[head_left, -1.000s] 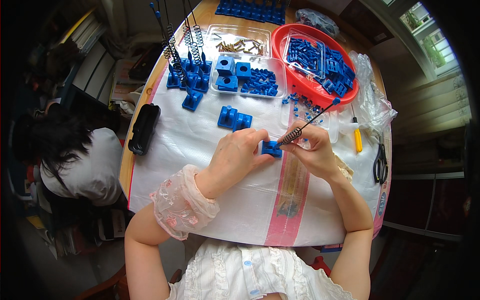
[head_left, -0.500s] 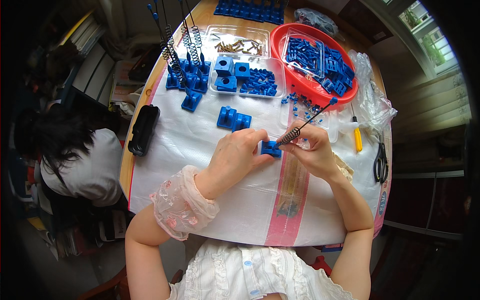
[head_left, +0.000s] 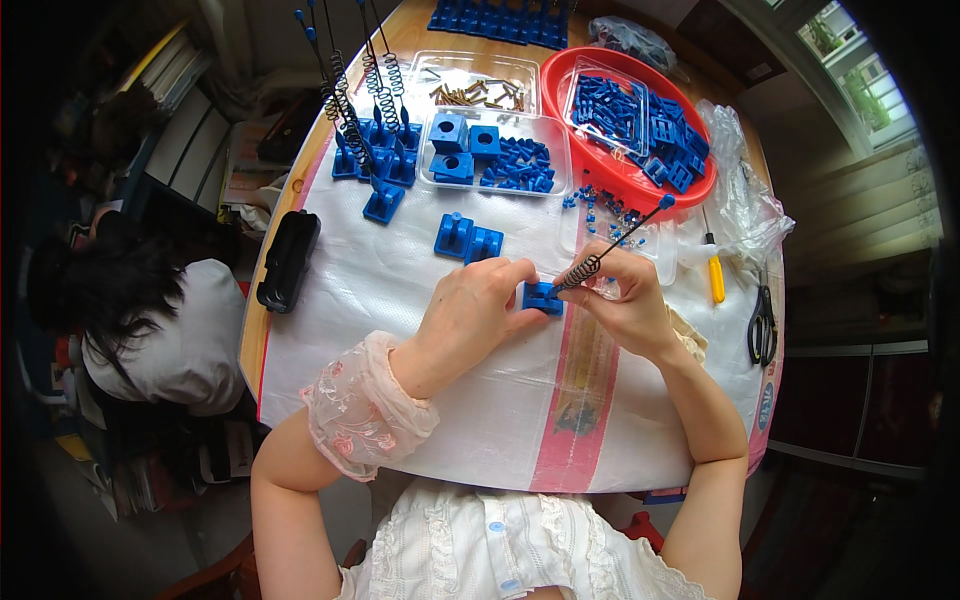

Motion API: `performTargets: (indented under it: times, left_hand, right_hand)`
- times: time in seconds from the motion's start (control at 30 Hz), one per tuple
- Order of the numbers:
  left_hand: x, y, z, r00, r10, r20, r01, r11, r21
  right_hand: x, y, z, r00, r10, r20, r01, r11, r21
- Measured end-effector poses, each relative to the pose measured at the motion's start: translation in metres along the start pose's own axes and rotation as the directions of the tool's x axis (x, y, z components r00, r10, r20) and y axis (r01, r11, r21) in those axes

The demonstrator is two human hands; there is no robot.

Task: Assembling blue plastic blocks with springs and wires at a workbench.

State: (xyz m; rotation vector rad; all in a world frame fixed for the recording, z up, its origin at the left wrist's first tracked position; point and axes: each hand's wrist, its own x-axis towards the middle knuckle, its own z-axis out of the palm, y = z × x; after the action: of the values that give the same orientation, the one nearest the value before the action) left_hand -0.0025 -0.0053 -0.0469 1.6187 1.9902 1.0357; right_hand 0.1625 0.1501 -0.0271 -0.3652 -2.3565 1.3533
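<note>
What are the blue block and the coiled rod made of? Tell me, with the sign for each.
Blue block, pinched by the left hand: likely moulded plastic, uniform matte blue with crisp edges. Coiled rod in the right hand: looks like dark metal wire, thin, with a tight spring coil, tipped by a small blue cap, probably plastic.

Both forearms are stretched forward, the left hand (head_left: 478, 310) curled palm-down and the right hand (head_left: 618, 305) pinched shut beside it.
</note>
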Motion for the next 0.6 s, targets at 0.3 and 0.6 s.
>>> performTargets:
  times: [0.3, 0.6]
  left_hand:
    - [0.0001, -0.0002, 0.0000, 1.000, -0.006, 0.003, 0.006, 1.000, -0.004]
    - [0.0002, -0.0014, 0.0004, 1.000, 0.005, 0.007, -0.005, 1.000, -0.001]
  right_hand:
    - [-0.0002, -0.0005, -0.0014, 1.000, 0.004, 0.002, -0.004, 1.000, -0.013]
    - [0.0002, -0.0007, 0.0003, 1.000, -0.009, -0.016, 0.009, 1.000, -0.001]
